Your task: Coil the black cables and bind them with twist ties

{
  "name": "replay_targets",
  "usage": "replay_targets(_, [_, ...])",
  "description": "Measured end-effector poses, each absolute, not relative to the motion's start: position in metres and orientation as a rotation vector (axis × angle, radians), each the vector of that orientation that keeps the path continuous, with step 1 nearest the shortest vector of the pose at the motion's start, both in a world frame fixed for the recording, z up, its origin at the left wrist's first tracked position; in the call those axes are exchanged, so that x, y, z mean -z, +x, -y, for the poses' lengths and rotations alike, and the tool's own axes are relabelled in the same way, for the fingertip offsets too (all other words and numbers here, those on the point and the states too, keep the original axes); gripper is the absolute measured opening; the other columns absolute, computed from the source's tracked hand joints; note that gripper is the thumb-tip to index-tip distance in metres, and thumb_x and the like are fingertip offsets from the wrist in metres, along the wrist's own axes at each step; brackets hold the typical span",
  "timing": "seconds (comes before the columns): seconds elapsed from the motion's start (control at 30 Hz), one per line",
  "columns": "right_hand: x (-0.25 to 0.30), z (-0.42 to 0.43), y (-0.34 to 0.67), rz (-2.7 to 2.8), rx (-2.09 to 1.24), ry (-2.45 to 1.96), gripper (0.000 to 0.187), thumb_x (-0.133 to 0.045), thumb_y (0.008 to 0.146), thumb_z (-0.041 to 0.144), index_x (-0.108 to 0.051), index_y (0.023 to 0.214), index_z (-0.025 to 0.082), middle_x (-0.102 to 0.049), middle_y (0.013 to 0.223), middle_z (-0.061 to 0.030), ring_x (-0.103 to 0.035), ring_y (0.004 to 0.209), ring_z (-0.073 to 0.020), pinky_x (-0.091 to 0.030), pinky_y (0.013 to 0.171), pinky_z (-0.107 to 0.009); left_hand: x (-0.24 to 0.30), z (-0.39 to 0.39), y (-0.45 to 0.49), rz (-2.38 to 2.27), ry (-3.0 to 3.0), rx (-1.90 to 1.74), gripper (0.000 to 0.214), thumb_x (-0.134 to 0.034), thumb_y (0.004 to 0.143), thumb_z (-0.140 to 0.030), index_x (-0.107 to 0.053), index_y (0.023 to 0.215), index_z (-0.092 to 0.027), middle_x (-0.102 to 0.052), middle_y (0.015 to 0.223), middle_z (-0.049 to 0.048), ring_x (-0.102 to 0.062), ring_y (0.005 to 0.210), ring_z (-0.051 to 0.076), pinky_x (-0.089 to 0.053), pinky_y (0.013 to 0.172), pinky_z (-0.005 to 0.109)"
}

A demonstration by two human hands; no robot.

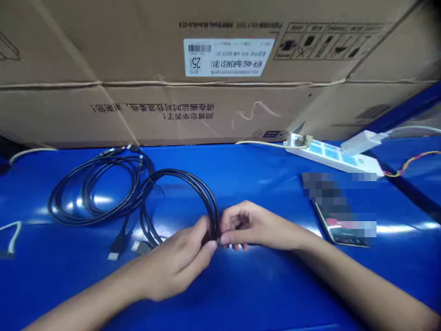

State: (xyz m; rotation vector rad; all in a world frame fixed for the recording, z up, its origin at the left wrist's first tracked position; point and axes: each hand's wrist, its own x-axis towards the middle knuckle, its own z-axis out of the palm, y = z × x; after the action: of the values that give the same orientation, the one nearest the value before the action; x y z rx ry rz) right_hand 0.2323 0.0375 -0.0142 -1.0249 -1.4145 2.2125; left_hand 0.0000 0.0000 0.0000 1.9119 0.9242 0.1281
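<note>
My left hand [188,257] is closed round the right side of a coiled black cable [203,186], thumb and fingers gripping the bundled strands. Against the same spot from the right, my right hand [243,225] has thumb and forefinger pinched together; whatever lies between them is too small to make out. The coil overlaps more black cable loops [69,218] lying to the left. One black plug with a metal end [117,248] rests on the blue table just left of the left hand. Another plug [139,247] is partly covered by that hand.
A large cardboard box [155,115] stands along the back of the blue table [241,294]. At the right are a white power strip [330,156] with a plugged-in white adapter [363,141] and a partly blurred phone [339,220]. A white cord [15,234] lies far left.
</note>
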Motion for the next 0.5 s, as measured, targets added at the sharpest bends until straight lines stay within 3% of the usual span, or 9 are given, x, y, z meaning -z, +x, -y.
replay_targets(0.13, [0.014, -0.037, 0.236, 1.298, -2.358, -0.959, 0.027, -0.085, 0.080, 0.039, -0.078, 0.087, 0.014, -0.079, 0.085, -0.0054, -0.068, 0.063, -0.0108, -0.057, 0.054, -0.018, 0.001, -0.001, 0.001, -0.946, 1.955, -0.187, 0.024, -0.027, 0.107, -0.043, -0.040, 0.102, -0.023, -0.057, 0.089, 0.0014, -0.054, 0.077, 0.019, -0.044, 0.074, 0.034])
replay_targets(0.3, [0.010, -0.038, 0.235, 1.192, -2.336, -0.999, 0.031, -0.085, 0.080, 0.040, -0.080, 0.096, 0.014, -0.081, 0.094, -0.0087, -0.069, 0.069, -0.0119, -0.057, 0.058, -0.020, 0.009, -0.002, 0.000, -1.040, 2.034, -0.257, 0.020, -0.025, 0.107, -0.038, -0.037, 0.101, -0.024, -0.052, 0.081, -0.0008, -0.049, 0.069, 0.019, -0.039, 0.066, 0.033])
replay_targets(0.5, [0.014, -0.027, 0.221, 1.296, -1.979, -1.147, 0.031, -0.091, 0.071, 0.042, -0.080, 0.084, 0.016, -0.073, 0.067, -0.0002, -0.064, 0.059, -0.0124, -0.054, 0.060, -0.025, 0.016, 0.000, 0.002, -1.123, 2.045, -0.312, 0.018, -0.027, 0.108, -0.038, -0.034, 0.097, -0.025, -0.048, 0.080, -0.0020, -0.047, 0.068, 0.018, -0.035, 0.065, 0.033])
